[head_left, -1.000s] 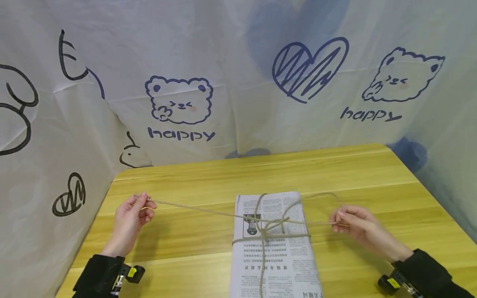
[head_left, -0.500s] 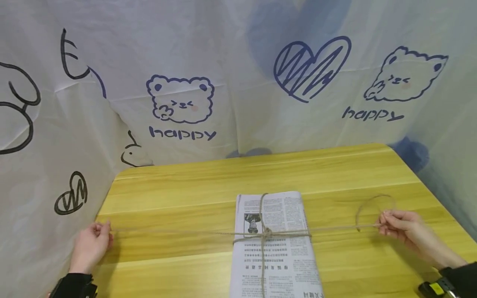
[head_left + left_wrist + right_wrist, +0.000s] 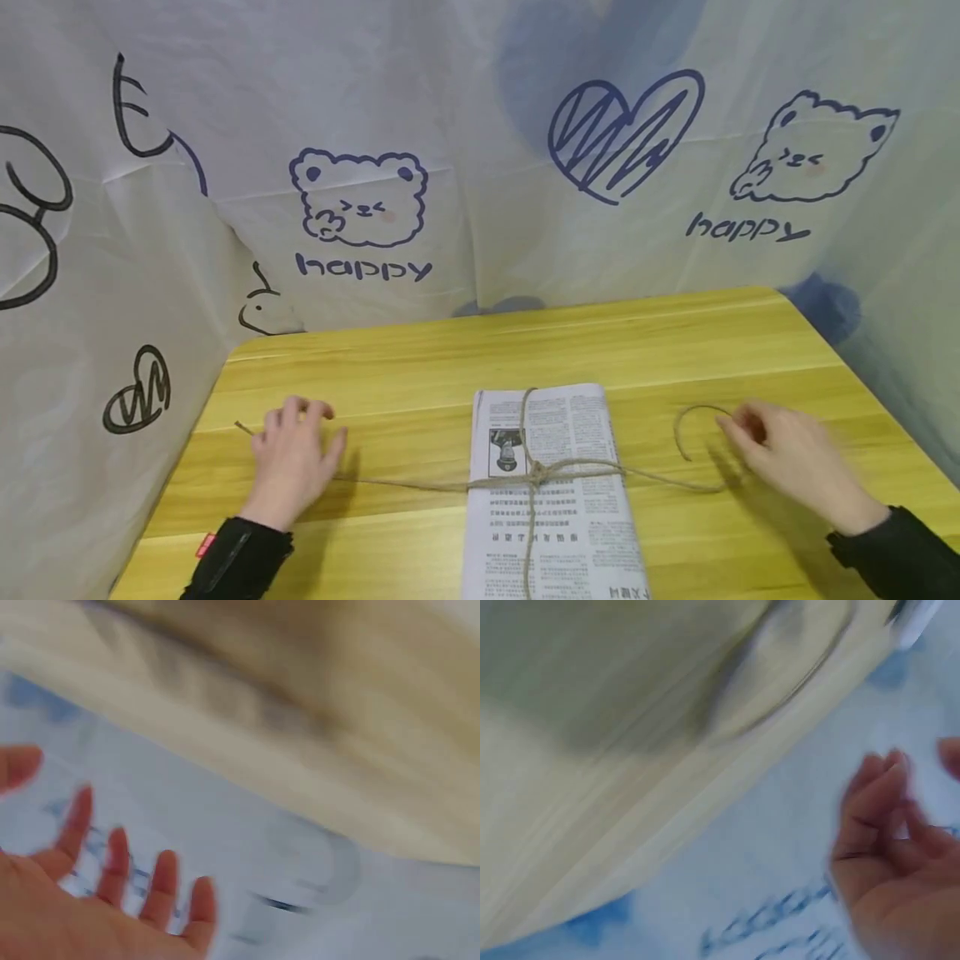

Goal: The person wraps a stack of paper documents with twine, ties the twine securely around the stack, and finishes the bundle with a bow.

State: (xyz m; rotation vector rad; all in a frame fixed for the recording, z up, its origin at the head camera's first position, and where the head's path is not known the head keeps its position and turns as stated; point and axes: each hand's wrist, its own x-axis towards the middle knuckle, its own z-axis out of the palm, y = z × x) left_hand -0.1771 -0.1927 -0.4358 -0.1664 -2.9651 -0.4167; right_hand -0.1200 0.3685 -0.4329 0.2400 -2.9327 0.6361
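Newspaper bundle (image 3: 558,533) between left hand (image 3: 288,462), fingers spread above twine (image 3: 405,485), and right hand (image 3: 791,458), fingers loosely curled near twine; both empty.

The newspaper bundle (image 3: 555,550) was pale grey-white, printed in black columns of characters around a black-framed picture (image 3: 507,452). The twine (image 3: 537,473) was tan. The tabletop (image 3: 390,367) was yellow, streaked with lighter and darker wood grain. Both sleeves (image 3: 240,562) were black, with a red tag (image 3: 205,545) beside the left one. The whitish cloth (image 3: 510,233) bore dark-blue bear outlines (image 3: 360,200), a zigzag-hatched heart (image 3: 626,137) and "happy" lettering (image 3: 363,267).
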